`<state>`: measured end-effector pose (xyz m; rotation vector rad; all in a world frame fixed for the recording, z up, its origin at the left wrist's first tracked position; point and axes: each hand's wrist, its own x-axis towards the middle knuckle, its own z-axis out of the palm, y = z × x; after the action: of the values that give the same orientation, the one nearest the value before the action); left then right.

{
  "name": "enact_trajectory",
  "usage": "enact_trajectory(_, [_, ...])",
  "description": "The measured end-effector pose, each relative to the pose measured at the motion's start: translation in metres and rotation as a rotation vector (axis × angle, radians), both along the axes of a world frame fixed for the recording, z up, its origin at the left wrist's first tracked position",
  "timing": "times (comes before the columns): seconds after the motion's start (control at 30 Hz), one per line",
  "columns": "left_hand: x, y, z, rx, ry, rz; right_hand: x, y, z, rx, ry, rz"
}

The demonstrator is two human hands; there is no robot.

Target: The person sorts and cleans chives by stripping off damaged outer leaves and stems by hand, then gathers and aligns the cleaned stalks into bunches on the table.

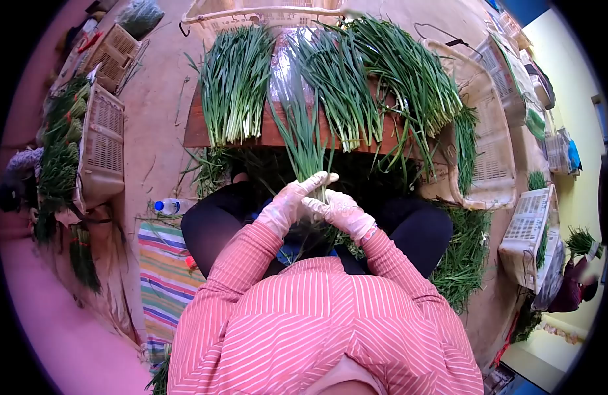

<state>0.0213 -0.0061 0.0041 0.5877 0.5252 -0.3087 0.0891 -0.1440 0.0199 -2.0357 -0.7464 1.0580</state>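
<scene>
Both my hands wear whitish gloves and meet in front of my lap, just below the near edge of a low wooden table (277,136). A small bunch of green stalks (304,141) has its pale ends between them and its leaves pointing away over the table. My left hand (292,203) is closed round the bunch from the left side. From the right, my right hand (343,214) closes on the stalk ends. On the table lie a neat pile of stalks (235,89) at the left, another pile (346,92) in the middle and a larger one (409,85) at the right.
A crate (251,18) stands behind the table, and another (491,151) leans at its right. Loose greens (463,263) cover the floor at right. At left are a bottle (167,207), a striped cloth (162,270) and a crate (103,141). A person (567,289) is at far right.
</scene>
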Motion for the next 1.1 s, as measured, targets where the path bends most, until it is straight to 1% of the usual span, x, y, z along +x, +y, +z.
enact_trajectory(0.03, [-0.001, -0.002, -0.008, -0.117, -0.044, -0.037, 0.000, 0.003, 0.005, 0.009, 0.181, -0.011])
enact_trajectory(0.07, [-0.001, -0.004, -0.010, -0.151, -0.039, -0.043, -0.001, 0.003, 0.004, 0.015, 0.180, -0.009])
enact_trajectory(0.1, [-0.001, -0.003, -0.009, -0.184, -0.036, -0.046, -0.003, 0.003, 0.003, 0.091, 0.335, -0.057])
enact_trajectory(0.13, [-0.003, 0.008, -0.006, -0.114, -0.081, -0.182, -0.005, 0.003, 0.004, 0.166, 0.491, -0.099])
enact_trajectory(0.17, [0.003, 0.003, -0.004, -0.034, -0.083, -0.112, -0.006, 0.000, 0.007, 0.157, 0.566, -0.075])
enact_trajectory(0.23, [0.001, 0.003, -0.002, -0.316, -0.307, 0.003, -0.010, -0.003, 0.017, 0.087, 0.569, -0.005])
enact_trajectory(0.27, [0.001, 0.001, 0.000, -0.307, -0.311, 0.078, -0.008, -0.006, 0.013, 0.106, 0.625, 0.098])
enact_trajectory(0.3, [0.002, 0.002, 0.005, -0.277, -0.293, 0.102, -0.009, -0.008, 0.011, 0.077, 0.670, 0.085])
enact_trajectory(0.37, [0.007, 0.001, -0.001, -0.365, -0.352, 0.114, -0.012, -0.009, 0.014, 0.121, 0.694, 0.056])
enact_trajectory(0.4, [0.008, 0.002, 0.001, -0.362, -0.353, 0.111, -0.015, -0.009, 0.010, 0.125, 0.693, 0.055])
enact_trajectory(0.47, [0.010, 0.002, 0.009, -0.318, -0.357, 0.147, -0.021, -0.007, 0.001, 0.185, 0.693, -0.075])
enact_trajectory(0.5, [0.012, 0.001, 0.015, -0.315, -0.358, 0.144, -0.020, -0.006, 0.002, 0.189, 0.692, -0.077])
enact_trajectory(0.57, [0.015, -0.002, 0.026, 0.007, -0.119, 0.252, -0.021, -0.005, 0.008, 0.171, 0.675, -0.175])
enact_trajectory(0.6, [0.016, -0.002, 0.025, 0.077, 0.059, 0.266, -0.021, -0.005, 0.008, 0.172, 0.678, -0.174])
enact_trajectory(0.63, [0.015, -0.002, 0.021, 0.080, 0.062, 0.267, -0.021, -0.004, 0.008, 0.158, 0.628, -0.197])
enact_trajectory(0.7, [0.012, -0.004, 0.014, 0.312, 0.133, 0.311, -0.020, -0.002, 0.009, 0.128, 0.527, -0.238])
enact_trajectory(0.73, [0.008, -0.009, 0.019, 0.426, 0.103, 0.382, -0.020, 0.000, 0.017, 0.089, 0.456, -0.226])
enact_trajectory(0.77, [0.009, -0.014, 0.016, 0.490, 0.061, 0.476, -0.023, 0.003, 0.015, 0.088, 0.463, -0.216])
enact_trajectory(0.83, [0.009, -0.024, 0.026, 0.539, 0.126, 0.520, -0.032, 0.006, 0.008, 0.026, 0.197, -0.144])
enact_trajectory(0.87, [0.010, -0.022, 0.011, 0.542, 0.172, 0.482, -0.038, 0.003, -0.016, 0.041, 0.071, -0.087])
enact_trajectory(0.9, [0.008, -0.024, 0.014, 0.632, 0.168, 0.563, -0.044, 0.007, -0.017, -0.017, -0.082, -0.055])
enact_trajectory(0.97, [0.007, -0.022, 0.013, 0.641, 0.187, 0.624, -0.050, 0.005, -0.037, -0.007, -0.328, 0.007])
enact_trajectory(1.0, [0.008, -0.017, 0.016, 0.643, 0.074, 0.682, -0.047, 0.006, -0.035, -0.004, -0.324, 0.010])
enact_trajectory(1.03, [0.008, -0.009, 0.027, 0.644, -0.036, 0.735, -0.043, 0.005, -0.029, 0.012, -0.210, 0.020])
enact_trajectory(1.07, [0.010, 0.007, 0.039, 0.674, -0.090, 0.784, -0.041, 0.003, -0.021, 0.026, -0.091, 0.030])
enact_trajectory(1.1, [0.016, 0.029, 0.053, 0.754, -0.098, 0.861, -0.034, 0.002, -0.004, -0.048, -0.124, 0.084])
